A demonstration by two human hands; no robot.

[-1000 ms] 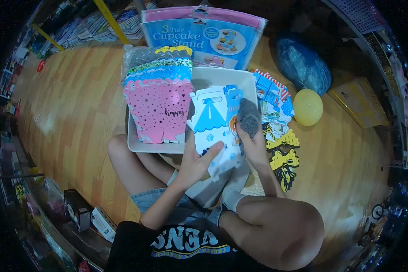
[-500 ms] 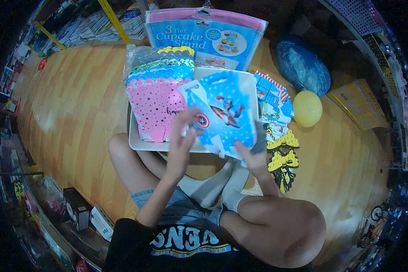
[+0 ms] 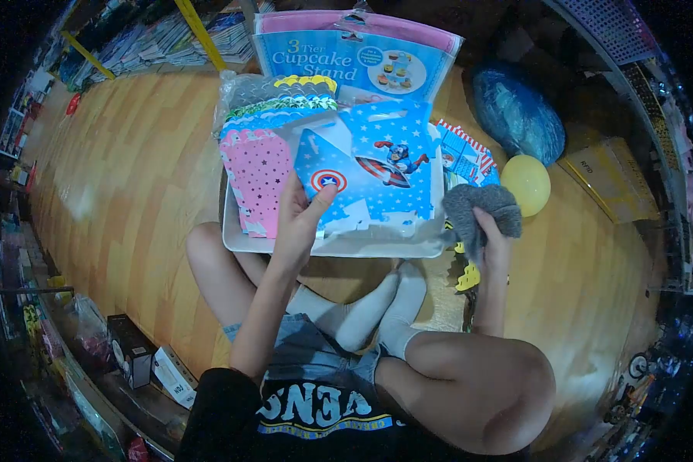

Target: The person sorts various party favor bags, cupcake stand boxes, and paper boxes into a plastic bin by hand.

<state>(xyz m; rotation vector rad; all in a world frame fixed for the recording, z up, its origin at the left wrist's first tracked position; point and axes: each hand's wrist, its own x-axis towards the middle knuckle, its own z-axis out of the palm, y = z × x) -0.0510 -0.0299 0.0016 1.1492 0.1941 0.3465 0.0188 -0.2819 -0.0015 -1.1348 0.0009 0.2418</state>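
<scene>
My left hand (image 3: 300,215) grips the left edge of a flat, die-cut blue cardboard box blank (image 3: 366,196) with white stars, a superhero figure and a round shield print. Its thumb presses over the shield. The blank is tilted above a white tray (image 3: 346,246). To the right of the tray, my right hand (image 3: 494,237) is closed around a bunched grey cloth (image 3: 473,204), apart from the blank. Pink star-dotted cardboard pieces (image 3: 258,181) lie at the tray's left side, with blue, green, grey and yellow ones fanned behind them.
Behind the tray stand packaged cupcake stands (image 3: 316,58). On the right are striped blue cardboard pieces (image 3: 463,150), a yellow balloon (image 3: 525,187), a blue plastic-wrapped bundle (image 3: 516,112) and a carton (image 3: 612,181). Shelves with goods line both sides.
My right hand has left the blank's lower right edge and moved right with the grey cloth, now in full view. The left hand has settled onto the blank's left part.
</scene>
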